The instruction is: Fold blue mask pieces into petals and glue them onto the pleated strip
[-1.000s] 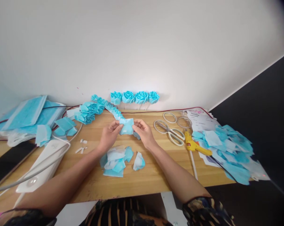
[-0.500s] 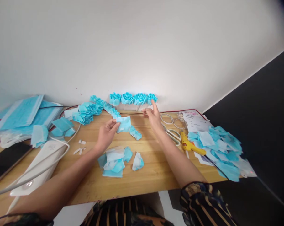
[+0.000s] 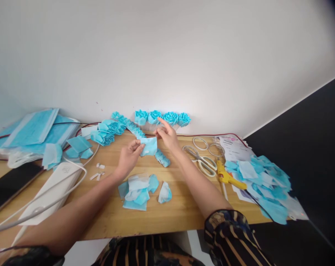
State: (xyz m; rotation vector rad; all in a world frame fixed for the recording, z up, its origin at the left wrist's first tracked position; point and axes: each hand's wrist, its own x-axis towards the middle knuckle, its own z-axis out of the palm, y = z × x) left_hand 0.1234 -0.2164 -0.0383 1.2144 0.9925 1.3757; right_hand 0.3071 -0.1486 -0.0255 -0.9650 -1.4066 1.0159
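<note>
A small light blue and white piece of mask fabric is pinched by its left edge between the thumb and fingers of my left hand. Just right of that piece, my right hand has its index finger stretched out and its other fingers loosely bent. I see nothing held in it. Behind it, a row of several blue fabric roses stands against the wall. A ruffled blue strip runs diagonally beneath the held piece. Closer to me lie a pile of cut fabric pieces and a single folded petal piece.
Scissors, a yellow glue gun and a heap of blue petals on papers lie at the right. To the left are blue masks, a bunch of roses, a white power strip with cables, and a phone.
My right hand has moved left, from near the rightmost rose to beside the fabric piece. My left hand still pinches the piece. The camera view has shifted slightly.
</note>
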